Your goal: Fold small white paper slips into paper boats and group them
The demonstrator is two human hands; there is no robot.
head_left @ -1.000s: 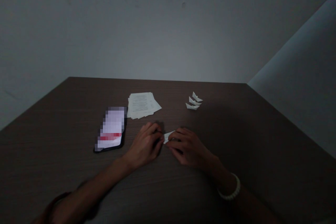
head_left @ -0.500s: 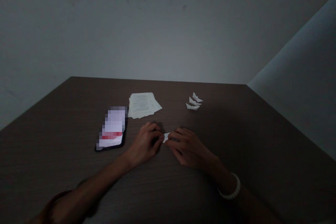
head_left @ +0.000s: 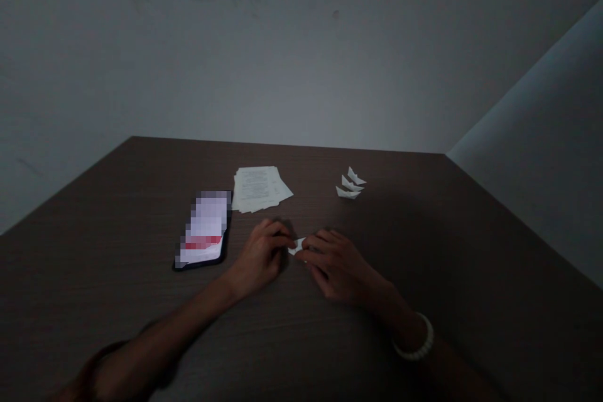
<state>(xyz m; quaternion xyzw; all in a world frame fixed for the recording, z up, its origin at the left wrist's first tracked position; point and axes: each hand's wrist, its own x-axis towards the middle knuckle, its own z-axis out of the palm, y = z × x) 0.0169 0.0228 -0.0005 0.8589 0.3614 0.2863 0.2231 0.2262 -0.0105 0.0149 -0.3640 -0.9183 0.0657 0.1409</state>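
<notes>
- Head view, looking forward and down: you are working at a dark wood-grain tabletop (head_left: pixel 117 320), with your two forearms reaching in from the bottom of the frame and your hands meeting near the middle of it.
- Your left hand (head_left: pixel 261 257) is curling its fingers inward, and its fingertips are pinching the left end of a small folded white paper (head_left: pixel 296 247).
- Your right hand (head_left: pixel 336 267) is coming in from the other side, with its fingers bent and pressing on the paper's right end. The light is dim and your fingers are covering much of the paper, so its exact shape is hard to make out.
- The paper is sitting between your two hands, low over the tabletop. You are holding it just above the surface or resting it there; I cannot tell which.
- A white beaded bracelet (head_left: pixel 417 342) is circling your right wrist, and a dark band (head_left: pixel 106 358) is wrapping your left forearm.
- A smartphone (head_left: pixel 203 230) is lying just left of your left hand, with its lit screen pixelated.
- A stack of printed sheets (head_left: pixel 260 189) is lying beyond your hands, near the phone's top right corner.
- Three small folded paper boats (head_left: pixel 351 184) are sitting close together to the right of the stack, well beyond your right hand.
</notes>
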